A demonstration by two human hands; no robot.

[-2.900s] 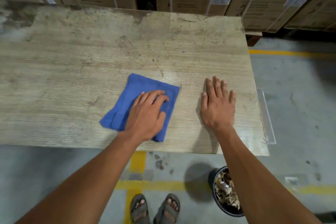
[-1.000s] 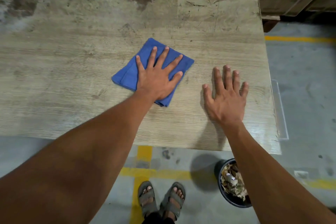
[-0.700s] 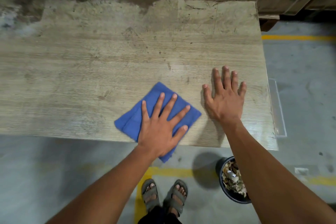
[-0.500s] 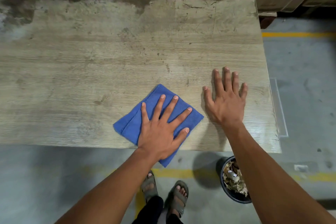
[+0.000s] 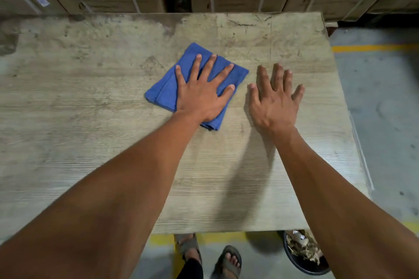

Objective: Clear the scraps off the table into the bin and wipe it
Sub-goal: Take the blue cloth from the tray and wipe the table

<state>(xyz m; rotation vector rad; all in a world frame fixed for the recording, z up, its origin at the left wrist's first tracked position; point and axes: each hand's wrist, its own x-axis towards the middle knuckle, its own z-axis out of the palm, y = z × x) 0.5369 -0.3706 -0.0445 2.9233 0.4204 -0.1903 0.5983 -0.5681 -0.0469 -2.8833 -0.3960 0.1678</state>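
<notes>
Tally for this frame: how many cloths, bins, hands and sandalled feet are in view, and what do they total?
Blue cloth: 1, flat under the left hand
Bin with scraps, on the floor: 1
Hands: 2, the right hand flat on the table
Sandalled feet: 2
Total: 6

Cloth (image 5: 168,88) lies on table (image 5: 68,120) under left hand (image 5: 201,95); right hand (image 5: 273,106) just right; bin (image 5: 294,263) below the near edge.
</notes>
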